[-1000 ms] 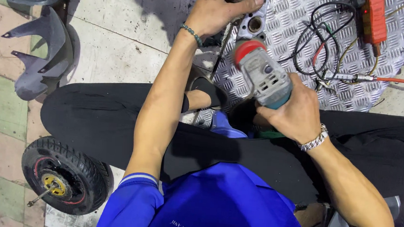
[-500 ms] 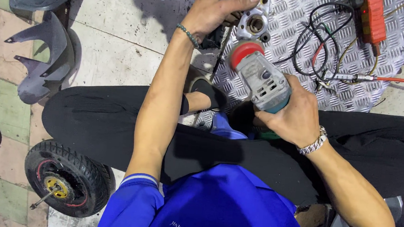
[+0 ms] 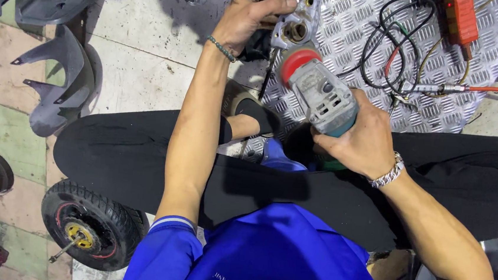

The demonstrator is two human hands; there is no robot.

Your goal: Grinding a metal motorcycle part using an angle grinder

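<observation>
Gripping grinder (image 3: 317, 95), steadying metal casting (image 3: 297, 22)

The dull grey cast-metal bracket (image 3: 296, 24) looks rough and pitted. The grey metal-bodied angle grinder (image 3: 323, 98) is scuffed and matt, with a smooth red plastic guard. The silver embossed checker-plate metal sheet (image 3: 351, 41) gleams. The black rubber tyre (image 3: 91, 231) is ribbed and matt.

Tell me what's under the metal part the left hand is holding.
Under the metal part, held by the left hand, lies a ribbed metal plate on the floor. The grinder in the right hand covers the plate just below it.
</observation>
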